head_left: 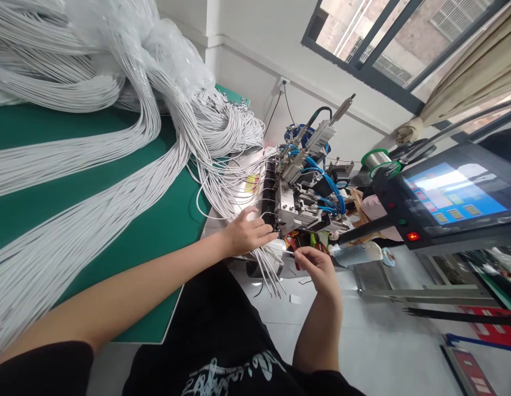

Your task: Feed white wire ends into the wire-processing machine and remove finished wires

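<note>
My left hand (250, 233) lies palm down over a bunch of loose white cables (267, 268), thumb apart and fingers stretched towards the black feed track (269, 190). The cable ends hang out below that hand at the table's edge. Thumb and forefinger of my right hand (318, 265) are pinched on the end of a white cable (289, 252), just in front of the machine's near end. From the track rises a benchtop machine (289, 203) with metal blocks and blue air hoses. Several white cables lie across the track, side by side.
Large bundles of white cable (127, 203) cover the green table (152, 247) at left. A touchscreen panel (457, 192) stands on an arm at right. Behind the machine is a wire spool (377, 159) with green rims. Below the panel lies a clear bottle (358, 253).
</note>
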### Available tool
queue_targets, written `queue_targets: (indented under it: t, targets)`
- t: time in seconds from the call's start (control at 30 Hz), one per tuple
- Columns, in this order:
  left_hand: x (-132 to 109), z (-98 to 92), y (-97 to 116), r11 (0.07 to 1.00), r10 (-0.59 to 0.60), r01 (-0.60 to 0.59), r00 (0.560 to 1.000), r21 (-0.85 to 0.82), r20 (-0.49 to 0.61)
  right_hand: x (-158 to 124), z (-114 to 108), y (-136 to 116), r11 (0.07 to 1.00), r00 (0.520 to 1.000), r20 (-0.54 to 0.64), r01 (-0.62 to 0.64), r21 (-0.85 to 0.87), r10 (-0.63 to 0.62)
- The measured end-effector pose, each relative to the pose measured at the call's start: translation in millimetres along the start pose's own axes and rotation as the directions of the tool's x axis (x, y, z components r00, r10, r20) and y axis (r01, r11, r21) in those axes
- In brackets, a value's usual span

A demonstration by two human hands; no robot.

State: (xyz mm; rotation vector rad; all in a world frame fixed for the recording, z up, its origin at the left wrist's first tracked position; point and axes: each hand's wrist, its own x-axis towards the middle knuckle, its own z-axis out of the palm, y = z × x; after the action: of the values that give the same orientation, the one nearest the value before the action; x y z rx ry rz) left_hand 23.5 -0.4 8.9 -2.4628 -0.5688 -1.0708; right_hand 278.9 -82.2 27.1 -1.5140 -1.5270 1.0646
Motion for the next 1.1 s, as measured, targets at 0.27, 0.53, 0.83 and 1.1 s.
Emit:
queue_targets:
  t: [0.27,0.53,0.83,1.1]
  targets:
    - [2.1,-6.3,0.9,0.995,0.089,-0.092,0.992,-0.025,-0.094,31.6,21.9,12.7,0.959,0.975,-0.22,0.084,0.27,-0.024]
    - [1.3,-3.4,0.5,0.995,0.104,-0.105,0.991,0.0,-0.087,36.8,24.7,7.7,0.968,0.986,-0.149,0.112,0.224,-0.079]
    - [0.7,-2.1,0.5,0.995,0.097,-0.097,0.995,-0.021,-0.016,47.0,35.7,16.3,0.929,0.972,-0.212,0.169,0.329,-0.102]
    - [-0.3,0.5,1.7,0.999,-0.037,0.037,0.999,0.018,0.023,50.7,34.2,18.6,0.986,0.949,-0.268,0.149,-0.073,-0.164]
